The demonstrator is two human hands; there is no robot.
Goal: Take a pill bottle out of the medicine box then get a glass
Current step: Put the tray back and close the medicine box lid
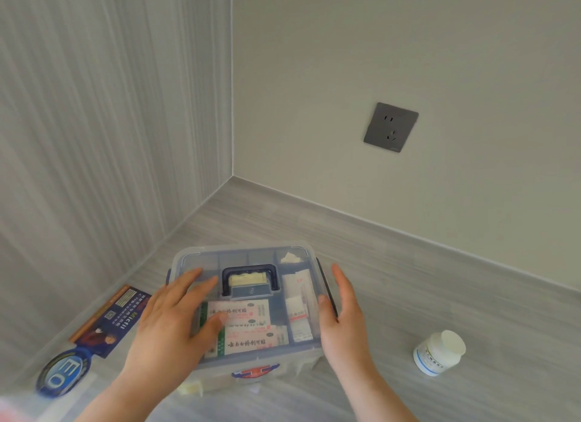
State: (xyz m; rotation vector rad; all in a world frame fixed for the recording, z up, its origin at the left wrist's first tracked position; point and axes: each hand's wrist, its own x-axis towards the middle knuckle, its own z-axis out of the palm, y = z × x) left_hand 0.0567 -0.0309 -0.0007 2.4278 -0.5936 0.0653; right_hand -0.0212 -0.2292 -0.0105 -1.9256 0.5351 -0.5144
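Both hands are laid against a clear plastic medicine box (248,308) that stands on the grey, wood-grained table (440,295); the left hand (169,321) is spread flat on the lid, fingers splayed and thumb stretched toward the middle, with nothing gripped; the right hand (341,311) is held open and edge-on against the box's right side by the dark blue side latch (325,280), fingers straight and together, the thumb resting on the lid's rim, and nothing is enclosed by it. The lid is seen to be shut; a dark blue folding handle (250,280) lies flat at its centre, and through the translucent plastic a divided tray is visible, filled with white and pink printed packets (248,327). A pill bottle (439,352) is found outside the box, well apart from the right hand, to its right on the table; it is a short white cylinder with a broad white cap and a blue-edged label, tilted toward the camera. A dark blue printed card (113,321) and a round blue-rimmed sticker (63,373) are seen left of the left hand; a grey square wall socket (390,127) is set in the smooth pale wall.
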